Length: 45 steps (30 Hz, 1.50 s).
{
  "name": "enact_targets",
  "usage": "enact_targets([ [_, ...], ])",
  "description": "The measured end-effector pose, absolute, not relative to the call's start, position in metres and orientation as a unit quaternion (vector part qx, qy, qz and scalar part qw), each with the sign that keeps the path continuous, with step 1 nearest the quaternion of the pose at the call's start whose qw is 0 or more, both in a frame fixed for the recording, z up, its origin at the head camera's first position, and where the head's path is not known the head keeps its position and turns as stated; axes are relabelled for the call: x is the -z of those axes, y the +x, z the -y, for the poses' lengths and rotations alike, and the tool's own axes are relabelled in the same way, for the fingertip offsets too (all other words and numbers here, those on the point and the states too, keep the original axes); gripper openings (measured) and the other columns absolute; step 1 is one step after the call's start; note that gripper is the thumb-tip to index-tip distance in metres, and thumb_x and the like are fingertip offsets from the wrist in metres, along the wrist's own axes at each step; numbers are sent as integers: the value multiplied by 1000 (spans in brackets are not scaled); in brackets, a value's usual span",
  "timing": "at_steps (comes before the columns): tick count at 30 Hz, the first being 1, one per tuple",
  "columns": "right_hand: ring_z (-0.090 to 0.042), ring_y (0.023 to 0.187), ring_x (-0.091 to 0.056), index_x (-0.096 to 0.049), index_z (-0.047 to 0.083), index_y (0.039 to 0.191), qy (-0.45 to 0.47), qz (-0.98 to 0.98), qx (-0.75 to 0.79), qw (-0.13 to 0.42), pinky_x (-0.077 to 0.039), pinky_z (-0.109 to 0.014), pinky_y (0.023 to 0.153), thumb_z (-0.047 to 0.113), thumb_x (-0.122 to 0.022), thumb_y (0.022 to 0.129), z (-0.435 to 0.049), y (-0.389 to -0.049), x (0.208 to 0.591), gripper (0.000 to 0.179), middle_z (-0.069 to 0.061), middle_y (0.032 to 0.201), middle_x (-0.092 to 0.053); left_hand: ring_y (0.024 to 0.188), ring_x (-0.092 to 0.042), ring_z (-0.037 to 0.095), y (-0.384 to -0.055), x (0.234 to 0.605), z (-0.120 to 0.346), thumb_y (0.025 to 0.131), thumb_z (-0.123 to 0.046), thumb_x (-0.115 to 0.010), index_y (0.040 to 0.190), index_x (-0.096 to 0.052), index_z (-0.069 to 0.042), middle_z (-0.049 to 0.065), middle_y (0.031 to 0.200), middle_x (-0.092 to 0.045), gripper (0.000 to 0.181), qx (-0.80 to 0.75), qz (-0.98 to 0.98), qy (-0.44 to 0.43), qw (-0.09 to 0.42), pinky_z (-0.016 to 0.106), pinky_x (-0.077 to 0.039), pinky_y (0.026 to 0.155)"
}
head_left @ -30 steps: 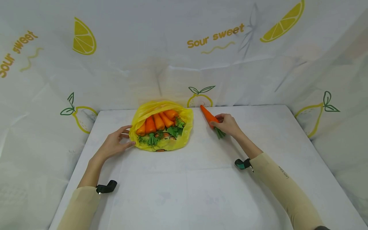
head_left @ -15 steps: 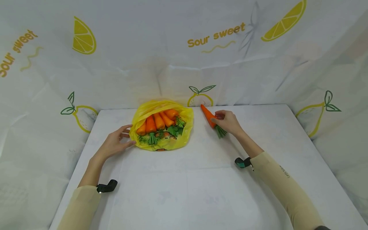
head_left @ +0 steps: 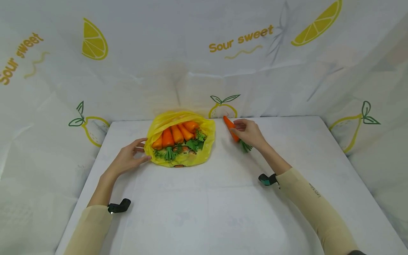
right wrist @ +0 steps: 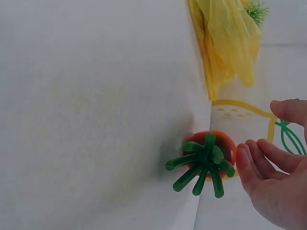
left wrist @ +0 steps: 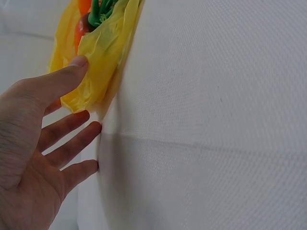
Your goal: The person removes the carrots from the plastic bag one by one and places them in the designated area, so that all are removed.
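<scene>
A yellow plastic bag (head_left: 178,162) lies on the table with its mouth towards me, holding several orange carrots (head_left: 168,138) and green leaves (head_left: 192,144). My left hand (head_left: 126,158) touches its left side. In the left wrist view the thumb lies against the bag (left wrist: 98,67), while the other fingers (left wrist: 79,143) are spread and fairly straight. To the right of the bag lies a single carrot (head_left: 230,126), green stalks towards me. My right hand (head_left: 250,134) is over its right side. In the right wrist view the fingers (right wrist: 247,163) are beside the carrot (right wrist: 211,155), thumb apart.
The white-covered table (head_left: 204,212) meets a white cloth backdrop (head_left: 137,71) printed with lemons and lettering just behind the bag and carrot. A black wrist camera (head_left: 119,206) sits on the left sleeve and another wrist camera (head_left: 267,179) on the right.
My right hand has shifted slightly up and left along the single carrot, covering more of its orange body. The left hand and the bag look the same.
</scene>
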State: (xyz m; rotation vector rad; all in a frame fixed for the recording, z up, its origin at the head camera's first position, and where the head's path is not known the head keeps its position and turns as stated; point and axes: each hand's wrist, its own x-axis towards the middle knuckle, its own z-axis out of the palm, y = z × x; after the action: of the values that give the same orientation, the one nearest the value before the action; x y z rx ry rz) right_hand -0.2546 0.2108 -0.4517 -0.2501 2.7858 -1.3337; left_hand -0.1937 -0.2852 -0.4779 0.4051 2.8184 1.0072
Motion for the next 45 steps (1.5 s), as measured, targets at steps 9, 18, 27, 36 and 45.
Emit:
enact_targets([
  [9,-43,125,-72,-64,-8,141,-102,-883,458,21,-59,-54,111,21,-76,102,-195,-251,438,51,-28,137,-72,126,-70,45,-193,479,284,98,-28,-82,162,-45,-7,28,145,-66,77,-334,-931,136,62,69,-49,116],
  [18,-40,120,-74,-66,-5,139,-140,-874,466,6,-62,-52,108,20,-77,102,-173,-254,430,46,-26,136,-72,126,-71,44,-193,481,285,98,-28,-83,162,-45,-7,27,145,-67,78,-335,-930,138,60,68,-50,116],
  [27,-37,120,-73,-66,-6,139,-180,-861,475,18,-61,-49,108,21,-78,101,-146,-258,423,48,-25,137,-71,127,-70,46,-194,481,286,97,-28,-83,162,-45,-7,28,145,-67,78,-332,-932,136,55,70,-49,115],
  [36,-38,122,-71,-65,-7,139,-208,-862,461,37,-58,-49,112,24,-77,102,-117,-261,424,50,-24,137,-71,126,-70,47,-194,480,286,98,-25,-82,162,-45,-6,28,144,-67,77,-337,-930,136,51,70,-50,115],
  [45,-35,121,-73,-66,-5,139,-223,-872,434,42,-61,-46,110,26,-77,102,-98,-265,433,49,-21,133,-74,126,-70,48,-195,482,287,97,-25,-82,162,-45,-6,29,144,-67,77,-340,-929,138,51,72,-49,115],
])
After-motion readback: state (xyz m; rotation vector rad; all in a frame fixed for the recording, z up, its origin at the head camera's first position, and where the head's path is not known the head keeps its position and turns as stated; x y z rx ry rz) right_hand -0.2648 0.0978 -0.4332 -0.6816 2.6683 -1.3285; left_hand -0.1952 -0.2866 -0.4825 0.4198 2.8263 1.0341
